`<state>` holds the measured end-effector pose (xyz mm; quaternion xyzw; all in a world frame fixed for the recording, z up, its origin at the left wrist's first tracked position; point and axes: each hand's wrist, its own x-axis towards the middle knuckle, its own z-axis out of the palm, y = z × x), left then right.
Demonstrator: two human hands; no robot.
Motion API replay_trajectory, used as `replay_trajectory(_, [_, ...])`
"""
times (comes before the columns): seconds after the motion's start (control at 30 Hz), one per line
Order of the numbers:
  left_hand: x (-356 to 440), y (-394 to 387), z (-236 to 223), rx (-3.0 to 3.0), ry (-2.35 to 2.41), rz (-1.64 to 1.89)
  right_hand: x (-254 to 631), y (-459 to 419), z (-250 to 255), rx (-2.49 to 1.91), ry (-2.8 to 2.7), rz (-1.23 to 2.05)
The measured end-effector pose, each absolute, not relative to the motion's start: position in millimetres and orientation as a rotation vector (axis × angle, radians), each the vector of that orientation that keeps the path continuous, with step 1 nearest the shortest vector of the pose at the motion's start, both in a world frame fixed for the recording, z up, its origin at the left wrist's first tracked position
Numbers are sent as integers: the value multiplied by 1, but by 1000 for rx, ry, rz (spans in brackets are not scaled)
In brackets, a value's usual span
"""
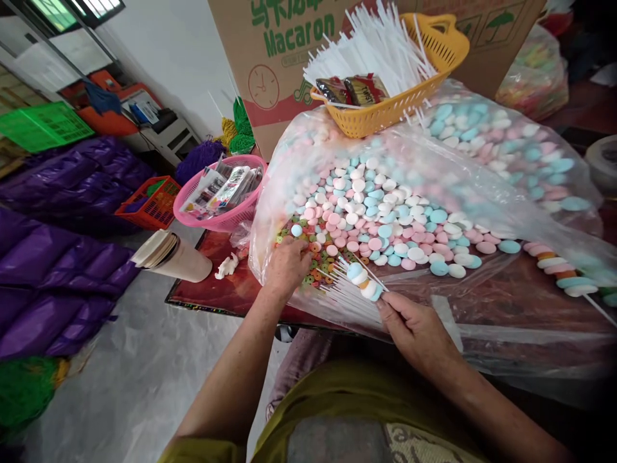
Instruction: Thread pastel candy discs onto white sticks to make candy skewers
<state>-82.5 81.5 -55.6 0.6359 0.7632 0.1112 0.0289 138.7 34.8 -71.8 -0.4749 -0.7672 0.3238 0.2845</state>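
Note:
My right hand (414, 328) pinches the lower end of a white stick threaded with blue and white marshmallows (357, 275) and an orange piece. It hovers over a bundle of thin white sticks (354, 299) at the table's near edge. My left hand (288, 267) reaches into a pile of green and orange gummy rings (319, 256), its fingers curled. Whatever the left fingertips hold is hidden. Just beyond them is a pale blue marshmallow (296, 229). Loose pink, white and blue marshmallows (385, 218) spill from a clear plastic bag (270, 212).
A yellow basket (376, 122) of white sticks stands behind, before a cardboard box (274, 58). On the left are a pink basket (216, 222) with packets and a tilted paper cup (186, 260). A loaded skewer (559, 270) lies at right on the red table (506, 315).

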Motion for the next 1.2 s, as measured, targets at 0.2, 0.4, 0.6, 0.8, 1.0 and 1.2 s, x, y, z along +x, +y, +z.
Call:
replay_trajectory(0.2, [-76,90,-58,2054,2383,385,137,32,-73,-1220,-2098,867])
replay_trajectory(0.4, [-70,83,-66,1787,2136,977,143,38,-74,-1298,-2041,797])
replay_trajectory(0.6, [-58,71,-56,1098,1618,1361,144,44,-75,-1257,-2093,609])
replay_trajectory(0.8, [-44,62,-56,805,1343,1432,144,43,-76,-1277,-2181,596])
replay_trajectory(1.0, [-43,62,-60,701,1269,1486,147,41,-77,-1342,-2209,571])
replay_trajectory(1.2, [-46,57,-57,672,1228,1428,147,37,-69,-1310,-2209,492])
